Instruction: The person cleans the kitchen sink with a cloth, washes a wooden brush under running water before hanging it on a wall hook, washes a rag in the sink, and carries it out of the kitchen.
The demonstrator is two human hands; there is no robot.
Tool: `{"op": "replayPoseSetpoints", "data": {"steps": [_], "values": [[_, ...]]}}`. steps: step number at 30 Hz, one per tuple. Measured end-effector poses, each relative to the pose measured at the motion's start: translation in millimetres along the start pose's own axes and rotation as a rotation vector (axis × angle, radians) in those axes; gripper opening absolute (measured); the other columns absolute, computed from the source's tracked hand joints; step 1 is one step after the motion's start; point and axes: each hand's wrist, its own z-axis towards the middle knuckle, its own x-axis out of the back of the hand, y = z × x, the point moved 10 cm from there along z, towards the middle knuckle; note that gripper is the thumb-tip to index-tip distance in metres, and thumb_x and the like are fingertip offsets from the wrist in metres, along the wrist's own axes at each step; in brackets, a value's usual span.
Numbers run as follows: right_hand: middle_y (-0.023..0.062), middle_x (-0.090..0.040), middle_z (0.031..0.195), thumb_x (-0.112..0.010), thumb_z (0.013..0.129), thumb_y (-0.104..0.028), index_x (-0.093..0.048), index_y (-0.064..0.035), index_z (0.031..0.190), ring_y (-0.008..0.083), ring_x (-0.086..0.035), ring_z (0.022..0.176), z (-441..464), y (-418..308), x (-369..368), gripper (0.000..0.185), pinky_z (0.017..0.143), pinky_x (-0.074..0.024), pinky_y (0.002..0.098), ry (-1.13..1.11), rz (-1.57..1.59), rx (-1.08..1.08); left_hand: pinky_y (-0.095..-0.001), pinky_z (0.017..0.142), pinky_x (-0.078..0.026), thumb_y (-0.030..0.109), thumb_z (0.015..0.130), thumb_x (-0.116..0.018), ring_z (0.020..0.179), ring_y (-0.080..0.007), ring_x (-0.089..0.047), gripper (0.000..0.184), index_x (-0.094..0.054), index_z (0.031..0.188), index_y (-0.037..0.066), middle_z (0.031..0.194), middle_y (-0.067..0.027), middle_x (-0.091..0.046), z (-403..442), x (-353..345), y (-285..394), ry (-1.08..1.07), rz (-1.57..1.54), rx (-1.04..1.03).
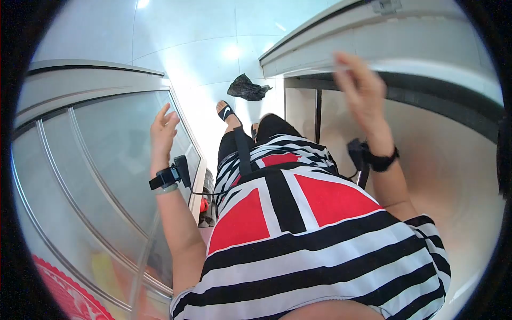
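My left hand (164,129) is raised in front of the frosted panelled door on the left. Its fingers are loosely bent and apart, and nothing is in them. On the other side, my right hand (365,88) is lifted near the edge of the white panel, a little smeared by motion. The fingers and thumb there look spread, with no object visible between them; whether this hand touches the panel edge I cannot tell. A crumpled black plastic bag (247,88) lies on the floor ahead of my feet, apart from both hands.
A frosted door (101,154) with metal bars stands at the left. To the right is a white-framed panel (437,160). Pale tiled floor (192,53) stretches ahead. My sandalled foot (226,111) is between them. Red patterned cloth (66,290) shows at the lower left.
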Motion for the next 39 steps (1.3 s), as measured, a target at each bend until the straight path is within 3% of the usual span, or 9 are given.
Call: {"op": "replayPoseSetpoints", "data": {"steps": [4, 8, 11, 25, 39], "values": [[0.0074, -0.065, 0.111, -0.064, 0.084, -0.003, -0.065, -0.0064, 0.109, 0.0185, -0.062, 0.097, 24, -66, 103, 0.026, 0.083, -0.0481, 0.0294, 0.637, -0.219, 0.544, -0.0338, 0.088, -0.044, 0.035, 0.088, -0.061, 0.11, -0.0201, -0.056, 0.058, -0.042, 0.138, 0.011, 0.124, -0.0131, -0.056, 18, 20, 11, 0.04, -0.062, 0.009], [0.0076, -0.065, 0.11, -0.064, 0.084, -0.004, -0.066, -0.0068, 0.108, 0.02, -0.061, 0.099, 40, -62, 135, 0.024, 0.087, -0.0467, 0.0299, 0.689, -0.45, 0.555, -0.0349, 0.089, -0.045, 0.033, 0.088, -0.061, 0.11, -0.0197, -0.056, 0.059, -0.041, 0.138, 0.01, 0.124, -0.0136, -0.055, 26, 17, 20, 0.024, -0.048, 0.051], [0.0062, -0.066, 0.107, -0.065, 0.083, -0.005, -0.066, -0.0073, 0.106, 0.0208, -0.061, 0.098, 58, -33, 139, 0.023, 0.084, -0.0473, 0.0299, 0.664, -0.767, 0.402, -0.0342, 0.087, -0.045, 0.032, 0.088, -0.061, 0.109, -0.0193, -0.057, 0.058, -0.041, 0.138, 0.01, 0.124, -0.0133, -0.056, 32, 12, 23, 0.02, -0.047, 0.052], [0.0006, -0.064, 0.108, -0.07, 0.079, -0.012, -0.065, -0.0142, 0.112, 0.0159, -0.058, 0.098, 58, -18, 147, 0.033, 0.085, -0.0399, 0.0276, 0.626, -0.837, 0.362, -0.0347, 0.085, -0.045, 0.029, 0.089, -0.059, 0.105, -0.0195, -0.058, 0.055, -0.042, 0.138, 0.01, 0.123, -0.012, -0.056, 40, 13, 20, 0.027, -0.047, 0.087], [-0.0005, -0.065, 0.105, -0.07, 0.078, -0.013, -0.066, -0.0147, 0.108, 0.0161, -0.058, 0.091, 55, -20, 146, 0.031, 0.076, -0.0413, 0.0268, 0.619, -0.901, 0.368, -0.0344, 0.085, -0.046, 0.026, 0.09, -0.056, 0.107, -0.0204, -0.057, 0.054, -0.039, 0.139, 0.01, 0.126, -0.0144, -0.055, 41, 28, 5, 0.12, -0.052, 0.078]]}}
